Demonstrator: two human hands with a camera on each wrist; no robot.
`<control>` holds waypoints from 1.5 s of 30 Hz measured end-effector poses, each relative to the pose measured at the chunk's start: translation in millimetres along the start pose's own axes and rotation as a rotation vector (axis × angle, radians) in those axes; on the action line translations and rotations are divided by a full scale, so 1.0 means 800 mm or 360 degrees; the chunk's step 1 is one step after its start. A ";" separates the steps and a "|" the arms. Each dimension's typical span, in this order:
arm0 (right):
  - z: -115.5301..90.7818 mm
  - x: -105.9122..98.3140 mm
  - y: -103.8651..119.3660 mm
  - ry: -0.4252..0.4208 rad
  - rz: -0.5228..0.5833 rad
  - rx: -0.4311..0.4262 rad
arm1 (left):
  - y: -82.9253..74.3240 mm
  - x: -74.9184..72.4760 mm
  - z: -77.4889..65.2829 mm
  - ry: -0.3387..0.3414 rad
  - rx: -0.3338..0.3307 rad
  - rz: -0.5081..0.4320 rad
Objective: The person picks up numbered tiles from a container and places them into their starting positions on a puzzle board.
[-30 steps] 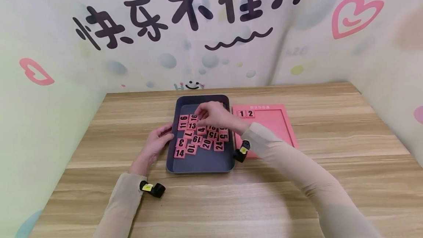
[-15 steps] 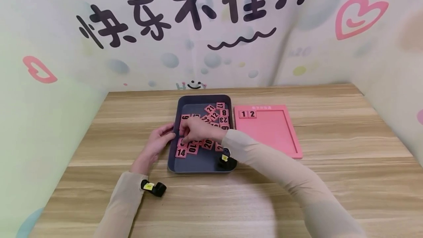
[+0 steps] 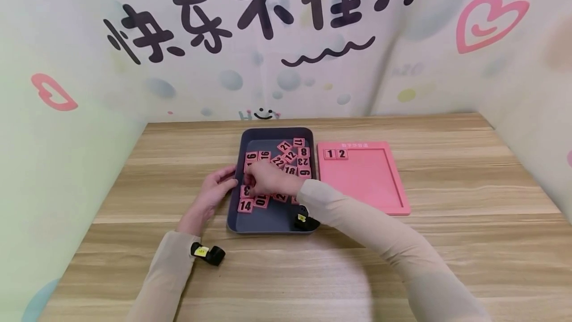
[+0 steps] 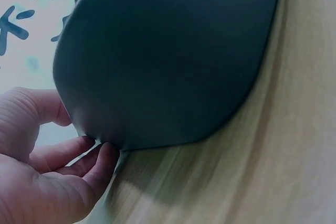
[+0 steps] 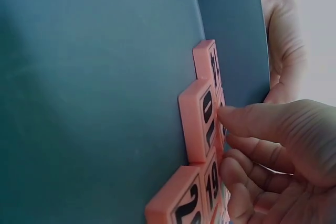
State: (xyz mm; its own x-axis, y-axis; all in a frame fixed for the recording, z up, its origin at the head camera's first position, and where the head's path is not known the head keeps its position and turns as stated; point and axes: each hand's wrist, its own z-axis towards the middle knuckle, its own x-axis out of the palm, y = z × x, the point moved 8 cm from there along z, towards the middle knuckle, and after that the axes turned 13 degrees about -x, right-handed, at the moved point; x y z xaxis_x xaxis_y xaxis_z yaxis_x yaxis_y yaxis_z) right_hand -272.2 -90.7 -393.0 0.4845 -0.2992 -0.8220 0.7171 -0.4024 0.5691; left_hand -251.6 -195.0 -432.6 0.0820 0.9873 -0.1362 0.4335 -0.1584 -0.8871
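A dark blue-grey tray (image 3: 272, 225) on the table holds pink number tiles (image 3: 289, 156). My right hand (image 3: 270, 177) reaches down inside its left part, thumb and fingertips pinching the number 3 tile (image 3: 245, 191). In the right wrist view, the thumb (image 5: 241, 121) lies at that tile's edge, beside the 10 tile (image 5: 197, 121), with the other fingers curled close by. My left hand (image 3: 212, 193) rests against the tray's left outer wall; in the left wrist view its fingertips (image 4: 107, 153) touch the wall from outside. My right hand hides several middle tiles.
Right of the tray lies a pink board (image 3: 362, 183) with a raised frame; tiles 1 (image 3: 329, 153) and 2 (image 3: 341, 153) sit in its top left corner. The wooden table (image 3: 286, 277) meets a printed backdrop (image 3: 196, 83) behind.
My right hand has moved from the tray's upper middle down and left to the 3 tile, uncovering the upper tiles. My left hand has stayed at the tray's side.
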 end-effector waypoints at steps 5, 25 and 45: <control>0.001 0.003 0.004 0.0049 -0.0068 -0.0022 | -0.001 0.000 -0.001 0.0003 -0.0010 0.0004; -0.034 -0.057 0.002 -0.0146 -0.0019 -0.0005 | -0.001 0.001 -0.003 -0.0046 0.0004 -0.0009; -0.197 -0.125 -0.093 -0.0500 0.0070 0.0234 | 0.000 0.002 -0.001 -0.0051 -0.0023 0.0010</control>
State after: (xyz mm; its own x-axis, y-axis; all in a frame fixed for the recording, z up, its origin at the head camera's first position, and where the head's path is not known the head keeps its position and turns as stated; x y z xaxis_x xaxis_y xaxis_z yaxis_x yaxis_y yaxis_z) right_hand -294.7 105.7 -355.8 0.3191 -0.5617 -0.7634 0.6082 -0.4964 0.6194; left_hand -250.8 -193.1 -432.5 0.0562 0.9862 -0.1557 0.4461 -0.1643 -0.8798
